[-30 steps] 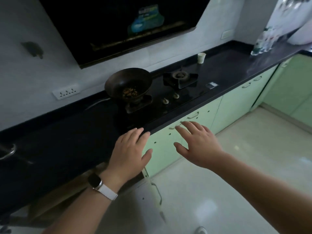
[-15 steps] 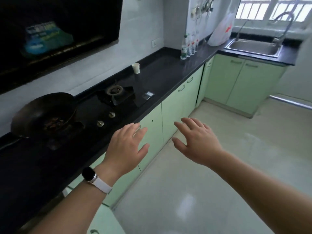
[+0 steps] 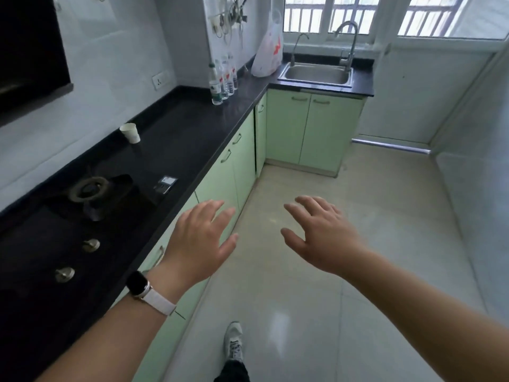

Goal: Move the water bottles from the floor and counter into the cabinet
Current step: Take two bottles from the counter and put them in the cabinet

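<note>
Gas hob [image 3: 91, 194]: sat at the near left of the black desk [image 3: 176, 139], with two metal knobs on its near side.
Paper cup [image 3: 130, 132]: stood upright on the desk close to the wall, beyond the hob.
Left hand [image 3: 197, 241]: was held out over the desk's front edge, palm down, fingers spread and holding nothing; a smartwatch [image 3: 139, 282] with a pale strap was on the wrist.
Water bottles [image 3: 223, 78]: stood upright in a tight row on the far end of the desk, against the wall, well apart from both hands.
Plastic bag [image 3: 268, 55]: hung in the far corner, just right of the bottles, its bottom resting on the desk.
Cabinets [image 3: 228, 172]: pale green doors ran under the desk and under the sink, all closed.
Shoe [image 3: 233, 341]: a light sneaker was on the pale tiled floor [image 3: 358, 244], near the bottom edge of the view.
Right hand [image 3: 321, 235]: hovered above the floor, palm down, fingers spread and empty, apart from the left hand.
Sink [image 3: 316, 74]: a steel basin was set in the far desk below the window, with a tall curved tap at its right.
</note>
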{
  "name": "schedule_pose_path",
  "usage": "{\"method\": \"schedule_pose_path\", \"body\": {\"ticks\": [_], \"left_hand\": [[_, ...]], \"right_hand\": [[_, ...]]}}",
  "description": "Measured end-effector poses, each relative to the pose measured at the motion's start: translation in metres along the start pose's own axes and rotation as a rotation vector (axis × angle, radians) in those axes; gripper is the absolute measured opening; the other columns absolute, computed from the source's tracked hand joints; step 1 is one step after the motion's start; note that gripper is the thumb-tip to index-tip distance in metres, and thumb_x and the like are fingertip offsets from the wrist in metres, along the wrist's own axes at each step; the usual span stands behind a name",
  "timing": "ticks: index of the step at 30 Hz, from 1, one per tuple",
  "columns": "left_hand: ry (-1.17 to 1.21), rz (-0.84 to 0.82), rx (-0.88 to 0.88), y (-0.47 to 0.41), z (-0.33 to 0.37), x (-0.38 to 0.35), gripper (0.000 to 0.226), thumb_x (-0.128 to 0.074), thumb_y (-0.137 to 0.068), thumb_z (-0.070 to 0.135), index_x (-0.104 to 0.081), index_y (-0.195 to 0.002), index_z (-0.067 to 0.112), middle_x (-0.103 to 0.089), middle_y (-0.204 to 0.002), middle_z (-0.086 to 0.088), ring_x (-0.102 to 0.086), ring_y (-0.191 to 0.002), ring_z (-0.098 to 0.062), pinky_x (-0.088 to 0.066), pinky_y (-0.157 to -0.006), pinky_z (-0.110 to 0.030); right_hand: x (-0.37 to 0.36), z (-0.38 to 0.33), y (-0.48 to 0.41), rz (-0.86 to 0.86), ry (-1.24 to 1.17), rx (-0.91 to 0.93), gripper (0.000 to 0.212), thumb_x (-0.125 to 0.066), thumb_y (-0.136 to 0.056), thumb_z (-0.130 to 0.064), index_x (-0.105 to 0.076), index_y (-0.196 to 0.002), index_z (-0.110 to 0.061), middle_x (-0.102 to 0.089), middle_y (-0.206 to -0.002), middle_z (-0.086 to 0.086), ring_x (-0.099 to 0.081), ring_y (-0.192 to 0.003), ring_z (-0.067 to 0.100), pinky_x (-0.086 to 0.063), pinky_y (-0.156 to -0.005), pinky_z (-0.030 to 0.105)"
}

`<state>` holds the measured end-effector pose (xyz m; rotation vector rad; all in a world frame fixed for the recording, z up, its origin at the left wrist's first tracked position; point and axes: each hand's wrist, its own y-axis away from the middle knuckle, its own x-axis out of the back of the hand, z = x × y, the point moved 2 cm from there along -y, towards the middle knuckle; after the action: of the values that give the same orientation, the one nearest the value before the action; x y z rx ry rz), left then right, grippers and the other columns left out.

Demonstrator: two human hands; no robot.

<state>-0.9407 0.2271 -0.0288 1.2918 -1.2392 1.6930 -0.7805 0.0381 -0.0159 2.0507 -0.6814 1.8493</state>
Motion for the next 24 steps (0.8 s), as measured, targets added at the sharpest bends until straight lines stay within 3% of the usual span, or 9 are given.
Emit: {"method": "schedule_pose_path", "body": {"ticks": [5,15,24], "left_hand": [[0.05,-0.008,-0.065,-0.068,-0.04,-0.028,0.053,-0.045,-0.086,0.048,-0.062,-0.127,0.018,-0.06,-0.129,-0.008,-0.055,-0.121,-0.03,-0.045,-0.096,-0.049],[0.102,-0.027,-0.137,-0.18,-0.135,-0.054,0.055,-0.044,-0.088,0.048,-0.059,-0.13,0.018,-0.059,-0.131,-0.009,-0.053,-0.124,-0.031,-0.043,-0.099,-0.051],[0.099,-0.044,-0.22,-0.264,-0.143,-0.067,0.057,-0.041,-0.09,0.051,-0.057,-0.133,0.017,-0.057,-0.136,-0.007,-0.051,-0.128,-0.029,-0.041,-0.103,-0.051]], "right_hand": [[-0.007,0.004,-0.064,-0.019,0.028,-0.082,0.072,-0.022,-0.087,-0.064,-0.043,-0.144,-0.025,-0.044,-0.146,0.004,-0.035,-0.137,0.027,-0.028,-0.11,0.04],[-0.011,-0.006,-0.19,0.035,0.114,-0.14,0.064,-0.034,-0.089,-0.06,-0.056,-0.134,-0.02,-0.057,-0.132,0.009,-0.05,-0.125,0.031,-0.041,-0.099,0.043],[-0.011,0.029,-0.252,0.094,0.081,-0.2,0.063,-0.037,-0.088,-0.059,-0.059,-0.13,-0.018,-0.059,-0.129,0.01,-0.052,-0.123,0.031,-0.042,-0.098,0.042]]}}
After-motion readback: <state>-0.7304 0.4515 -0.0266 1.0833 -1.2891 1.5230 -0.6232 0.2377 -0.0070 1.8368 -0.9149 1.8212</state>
